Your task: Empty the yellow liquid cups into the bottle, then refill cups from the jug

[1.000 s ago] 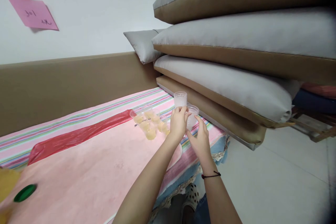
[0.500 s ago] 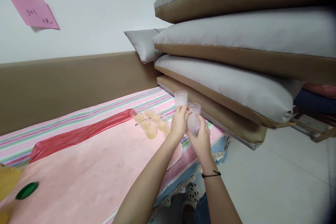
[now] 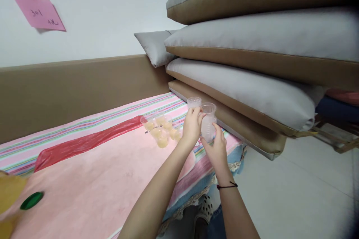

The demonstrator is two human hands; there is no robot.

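My right hand [image 3: 218,150] is wrapped round the lower part of a stack of clear plastic cups [image 3: 207,125]. Pinching at the rim area of that stack, my left hand [image 3: 192,124] has its fingers closed on the upper cup. Behind my left fingers stands another clear cup [image 3: 194,101], its lower part hidden by the hand. To the left, several clear cups with pale yellow liquid [image 3: 162,140] stand close together on the pink mat [image 3: 112,179].
A red plastic strip [image 3: 89,142] lies along the mat's back edge. A green lid [image 3: 31,200] and a yellow object [image 3: 11,194] are at the left. Stacked grey and brown cushions [image 3: 238,82] rise behind my hands and to the right.
The upper cup has risen a little out of the stack, and my left hand has moved slightly up with it. My right hand stays round the lower part.
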